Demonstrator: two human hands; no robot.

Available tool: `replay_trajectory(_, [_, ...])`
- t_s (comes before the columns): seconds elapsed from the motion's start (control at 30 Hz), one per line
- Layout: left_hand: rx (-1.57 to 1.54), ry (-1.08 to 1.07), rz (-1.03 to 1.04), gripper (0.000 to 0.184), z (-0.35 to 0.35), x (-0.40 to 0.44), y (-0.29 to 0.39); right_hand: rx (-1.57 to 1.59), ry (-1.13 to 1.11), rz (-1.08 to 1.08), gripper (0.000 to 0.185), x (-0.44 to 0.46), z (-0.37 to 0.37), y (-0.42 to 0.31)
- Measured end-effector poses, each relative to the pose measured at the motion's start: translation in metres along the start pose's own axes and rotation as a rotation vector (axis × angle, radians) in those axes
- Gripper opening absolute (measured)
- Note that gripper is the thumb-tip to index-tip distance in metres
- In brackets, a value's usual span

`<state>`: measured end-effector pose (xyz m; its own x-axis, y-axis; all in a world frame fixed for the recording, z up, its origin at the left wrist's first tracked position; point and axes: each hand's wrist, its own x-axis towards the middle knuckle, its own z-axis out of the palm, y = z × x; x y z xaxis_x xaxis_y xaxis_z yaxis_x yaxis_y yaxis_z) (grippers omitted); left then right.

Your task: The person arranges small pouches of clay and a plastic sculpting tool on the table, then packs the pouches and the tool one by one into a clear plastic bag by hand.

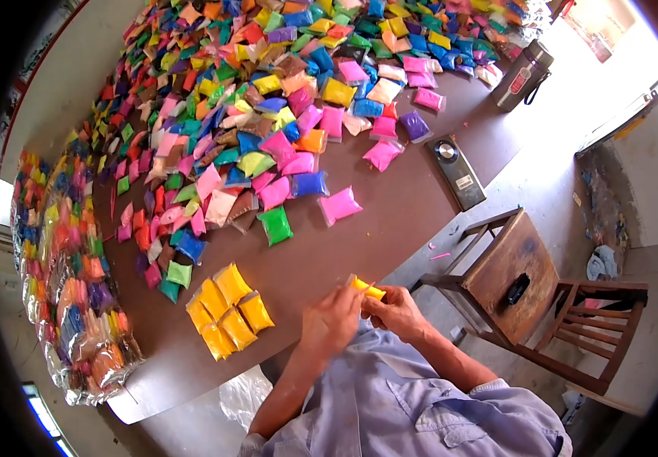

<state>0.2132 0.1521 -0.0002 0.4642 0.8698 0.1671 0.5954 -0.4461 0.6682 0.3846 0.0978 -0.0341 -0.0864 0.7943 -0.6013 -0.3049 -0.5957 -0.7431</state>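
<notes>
Both hands, left (pixel 330 316) and right (pixel 396 311), are pinching a yellow packet (pixel 368 289) between their fingers at the surface's (pixel 321 263) edge, apparently to control its small, soft ends. Yellow packets (pixel 230 311) are lying grouped nearby, perhaps for easy counting.

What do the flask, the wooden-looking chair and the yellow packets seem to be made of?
Flask: probably metal, satin grey, from its soft sheen.
Chair: wood, worn and dull, with dark blotches on the brown seat.
Yellow packets: thin, shiny plastic film, from the highlights and creases; the filling's material is unclear.
</notes>
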Motion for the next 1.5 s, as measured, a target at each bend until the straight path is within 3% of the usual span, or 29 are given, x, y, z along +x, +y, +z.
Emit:
replay_trajectory(0.07, [0.070, 0.034, 0.072, 0.010, 0.004, 0.003, -0.002, -0.018, 0.015, 0.021, 0.032, -0.001, 0.000, -0.002])
replay_trajectory(0.23, [0.123, 0.095, -0.137, 0.012, -0.003, 0.013, -0.028, -0.157, 0.037, -0.001, 0.032, -0.008, 0.001, -0.009])
replay_trajectory(0.33, [0.189, 0.191, -0.098, 0.011, -0.015, 0.014, -0.033, -0.305, 0.058, -0.067, 0.035, -0.017, 0.005, -0.018])
replay_trajectory(0.43, [0.320, 0.196, -0.143, 0.010, -0.020, 0.019, -0.040, -0.244, 0.223, -0.395, 0.040, -0.015, 0.010, -0.018])
replay_trajectory(0.5, [0.395, 0.172, -0.211, 0.012, -0.025, 0.023, -0.039, -0.319, 0.274, -0.488, 0.041, -0.013, 0.014, -0.026])
replay_trajectory(0.57, [0.555, 0.288, 0.012, 0.024, -0.034, 0.029, -0.033, -0.358, 0.326, -0.583, 0.043, -0.007, 0.018, -0.029])
replay_trajectory(0.6, [0.558, 0.293, 0.011, 0.024, -0.038, 0.028, -0.026, -0.359, 0.322, -0.588, 0.043, -0.001, 0.019, -0.027])
replay_trajectory(0.67, [0.532, 0.307, 0.046, 0.027, -0.040, 0.021, -0.011, -0.528, 0.390, -0.832, 0.045, 0.010, 0.022, -0.023])
replay_trajectory(0.73, [0.510, 0.321, 0.060, 0.031, -0.034, 0.012, -0.008, -0.556, 0.410, -0.851, 0.049, 0.008, 0.033, -0.030])
replay_trajectory(0.87, [0.343, 0.348, 0.021, 0.033, -0.024, -0.001, -0.006, -0.632, 0.399, -0.915, 0.061, 0.014, 0.049, -0.022])
replay_trajectory(0.93, [-0.381, 0.247, -0.276, 0.031, -0.015, -0.009, -0.008, -0.658, 0.354, -0.918, 0.066, 0.013, 0.055, -0.015])
replay_trajectory(1.0, [-0.400, 0.232, -0.319, 0.032, -0.012, -0.008, -0.010, -0.743, 0.244, -0.993, 0.070, 0.009, 0.061, -0.014])
replay_trajectory(1.07, [-0.505, 0.294, -0.460, 0.033, -0.013, -0.008, -0.012, -0.755, 0.196, -1.000, 0.073, 0.005, 0.061, -0.015])
replay_trajectory(1.17, [-0.500, 0.294, -0.391, 0.029, -0.007, -0.014, -0.030, -0.699, 0.107, -0.963, 0.064, 0.005, 0.053, -0.018])
replay_trajectory(1.23, [-0.473, 0.302, -0.361, 0.030, -0.008, -0.016, -0.031, -0.337, 0.002, -0.618, 0.049, 0.015, 0.045, -0.014])
replay_trajectory(1.37, [-0.285, 0.238, -0.263, 0.022, -0.002, -0.019, -0.033, -0.104, -0.173, -0.537, 0.033, 0.033, 0.038, -0.020])
replay_trajectory(1.4, [-0.272, 0.252, -0.191, 0.016, 0.000, -0.020, -0.035, -0.108, -0.175, -0.547, 0.033, 0.035, 0.037, -0.022])
replay_trajectory(1.5, [-0.327, 0.209, -0.235, 0.017, -0.008, -0.019, -0.033, -0.035, -0.134, -0.422, 0.021, 0.039, 0.038, -0.023])
